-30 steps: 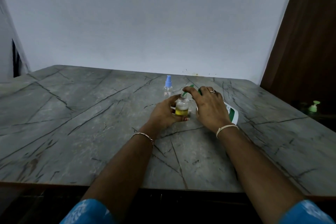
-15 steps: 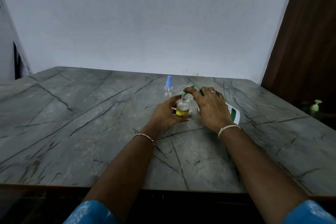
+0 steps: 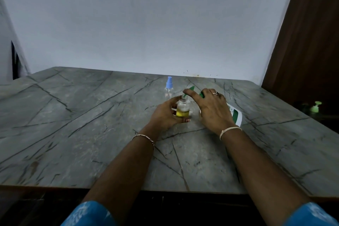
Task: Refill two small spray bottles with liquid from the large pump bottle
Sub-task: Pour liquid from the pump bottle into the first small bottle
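Note:
My left hand [image 3: 165, 113] grips a small clear bottle [image 3: 182, 109] standing on the table, uncapped and partly filled with yellow liquid. My right hand [image 3: 211, 108] rests on top of the large white pump bottle [image 3: 235, 114], its fingers pressing the green pump head [image 3: 190, 89], whose spout points at the small bottle's open neck. The hand hides most of the large bottle. A second small clear spray bottle [image 3: 169, 88] with a blue spray top stands upright just behind.
The grey marble table [image 3: 91, 124] reaches to a white wall behind. A dark wooden door [image 3: 308, 42] stands at the right. A light green pump top [image 3: 315, 107] shows in the dark beyond the table's right edge.
Both hands stay on the bottles in the same place. The whole scene sits slightly lower in view, so my head has shifted a little.

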A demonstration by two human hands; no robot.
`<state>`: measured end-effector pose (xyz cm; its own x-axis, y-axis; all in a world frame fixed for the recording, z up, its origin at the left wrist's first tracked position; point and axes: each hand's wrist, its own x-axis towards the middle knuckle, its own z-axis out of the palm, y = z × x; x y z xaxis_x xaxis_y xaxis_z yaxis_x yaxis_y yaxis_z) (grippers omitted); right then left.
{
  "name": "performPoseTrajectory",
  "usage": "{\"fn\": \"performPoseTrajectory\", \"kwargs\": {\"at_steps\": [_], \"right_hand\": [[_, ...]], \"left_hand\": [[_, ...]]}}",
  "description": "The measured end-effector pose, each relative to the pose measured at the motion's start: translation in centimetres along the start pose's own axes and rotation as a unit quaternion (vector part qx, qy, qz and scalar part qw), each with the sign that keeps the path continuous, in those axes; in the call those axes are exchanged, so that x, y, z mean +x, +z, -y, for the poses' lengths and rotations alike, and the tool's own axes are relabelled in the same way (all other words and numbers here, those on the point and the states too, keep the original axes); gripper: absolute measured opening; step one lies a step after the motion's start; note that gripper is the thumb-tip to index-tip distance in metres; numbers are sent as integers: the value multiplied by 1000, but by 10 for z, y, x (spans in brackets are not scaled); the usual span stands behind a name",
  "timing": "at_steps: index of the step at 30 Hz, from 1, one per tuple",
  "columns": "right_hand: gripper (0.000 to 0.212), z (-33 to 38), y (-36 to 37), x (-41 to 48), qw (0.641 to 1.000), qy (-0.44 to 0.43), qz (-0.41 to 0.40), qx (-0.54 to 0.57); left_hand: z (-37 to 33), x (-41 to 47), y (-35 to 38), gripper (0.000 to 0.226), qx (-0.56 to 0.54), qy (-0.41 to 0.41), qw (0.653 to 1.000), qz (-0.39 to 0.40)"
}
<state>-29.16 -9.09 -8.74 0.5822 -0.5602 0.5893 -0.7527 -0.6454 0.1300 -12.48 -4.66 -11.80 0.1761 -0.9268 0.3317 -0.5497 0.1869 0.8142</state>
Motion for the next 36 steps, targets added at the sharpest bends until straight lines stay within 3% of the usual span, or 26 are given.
{"fn": "performPoseTrajectory", "kwargs": {"at_steps": [36], "right_hand": [[69, 5, -2, 4, 999, 11, 0, 42]], "left_hand": [[-6, -5, 0, 82, -6, 5, 1000, -10]]}}
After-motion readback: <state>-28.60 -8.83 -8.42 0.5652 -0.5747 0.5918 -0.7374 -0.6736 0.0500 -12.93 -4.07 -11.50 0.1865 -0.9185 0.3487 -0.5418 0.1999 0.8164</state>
